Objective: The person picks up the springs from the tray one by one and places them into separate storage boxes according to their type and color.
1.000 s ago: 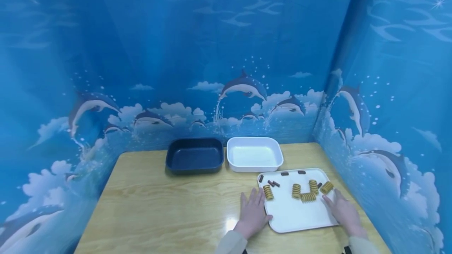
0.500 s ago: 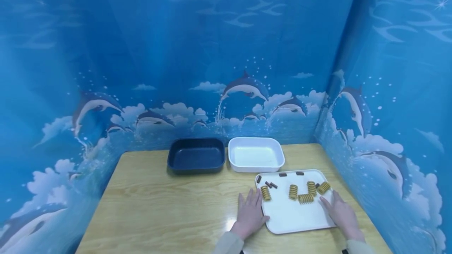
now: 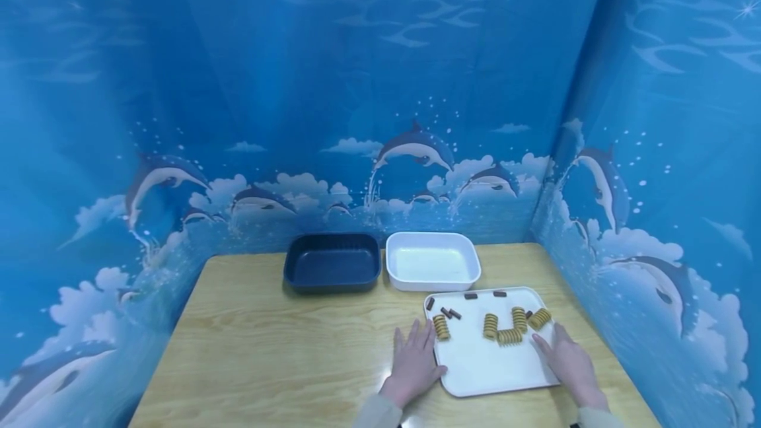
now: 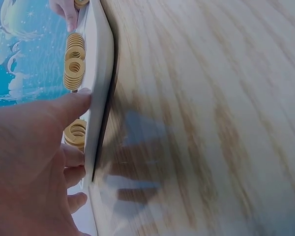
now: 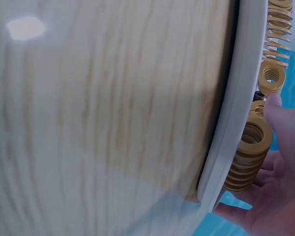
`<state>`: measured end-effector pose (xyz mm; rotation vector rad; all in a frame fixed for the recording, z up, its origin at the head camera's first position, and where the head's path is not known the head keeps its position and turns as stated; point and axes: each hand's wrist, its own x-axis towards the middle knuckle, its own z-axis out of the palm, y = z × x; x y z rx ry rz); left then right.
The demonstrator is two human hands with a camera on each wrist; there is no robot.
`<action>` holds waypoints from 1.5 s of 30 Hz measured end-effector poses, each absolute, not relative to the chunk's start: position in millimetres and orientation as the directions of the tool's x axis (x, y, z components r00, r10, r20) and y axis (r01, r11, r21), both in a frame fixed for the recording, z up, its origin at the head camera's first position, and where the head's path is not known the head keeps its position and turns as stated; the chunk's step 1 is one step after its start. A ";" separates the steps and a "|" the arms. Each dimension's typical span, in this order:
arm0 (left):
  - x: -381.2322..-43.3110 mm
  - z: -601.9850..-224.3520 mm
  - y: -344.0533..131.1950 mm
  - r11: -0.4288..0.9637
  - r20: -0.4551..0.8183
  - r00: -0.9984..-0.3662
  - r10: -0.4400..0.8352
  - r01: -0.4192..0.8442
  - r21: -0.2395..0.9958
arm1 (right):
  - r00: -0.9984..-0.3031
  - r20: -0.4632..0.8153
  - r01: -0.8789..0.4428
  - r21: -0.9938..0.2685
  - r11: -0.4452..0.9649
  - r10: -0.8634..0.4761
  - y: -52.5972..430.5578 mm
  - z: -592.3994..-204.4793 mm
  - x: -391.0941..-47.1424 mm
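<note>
A white tray [image 3: 487,368] lies between my two hands on the wooden table. On it are several yellow coil springs [image 3: 509,337] and several small dark pieces [image 3: 471,296]; one seen close up in the right wrist view is a black spring [image 5: 259,96]. My left hand [image 3: 411,362] lies with straight, spread fingers along the tray's left edge, its thumb touching the rim [image 4: 102,73]. At the right edge is my right hand [image 3: 572,365], fingers extended at the outer side and thumb reaching over the rim beside a yellow spring [image 5: 253,142]. Neither hand holds a spring.
Behind the tray stand a dark blue bin [image 3: 333,286] and a white bin [image 3: 433,285], side by side near the table's back edge. Bare wood [image 3: 267,349] stretches to the left. Blue dolphin-print cloth [image 3: 357,84] hangs behind and at both sides.
The tray has slid a little to the left with its springs, and both hands have moved left along with it. The two bins stand where they were on the table.
</note>
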<state>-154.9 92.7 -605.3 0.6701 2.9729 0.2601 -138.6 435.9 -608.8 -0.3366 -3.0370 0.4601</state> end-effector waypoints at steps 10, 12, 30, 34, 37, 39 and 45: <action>-152.1 -597.1 81.6 0.876 -0.057 -0.900 0.432 0.404 0.263 | -0.977 0.009 0.201 -0.289 0.936 0.212 425.6 -607.2 -137.4; -152.4 -597.1 79.4 0.875 -0.053 -0.899 0.434 0.407 0.262 | -0.977 0.012 0.199 -0.287 0.937 0.212 423.5 -607.5 -136.8; -154.4 -603.8 58.7 0.863 -0.048 -0.888 0.458 0.431 0.263 | -0.972 -0.012 0.225 -0.312 0.923 0.233 402.2 -603.4 -135.3; -153.8 -602.0 54.6 0.859 -0.053 -0.882 0.467 0.439 0.265 | -0.971 -0.007 0.229 -0.304 0.925 0.239 398.3 -601.9 -134.2; -153.0 -600.0 50.8 0.854 -0.059 -0.880 0.472 0.439 0.280 | -0.973 0.009 0.217 -0.307 0.926 0.231 395.2 -601.1 -133.4; -152.5 -599.0 48.0 0.851 -0.067 -0.878 0.474 0.438 0.288 | -0.974 0.015 0.213 -0.308 0.927 0.228 393.0 -601.1 -133.4; -152.1 -597.6 39.6 0.841 -0.052 -0.873 0.486 0.451 0.299 | -0.974 0.005 0.216 -0.295 0.931 0.227 388.8 -606.3 -135.3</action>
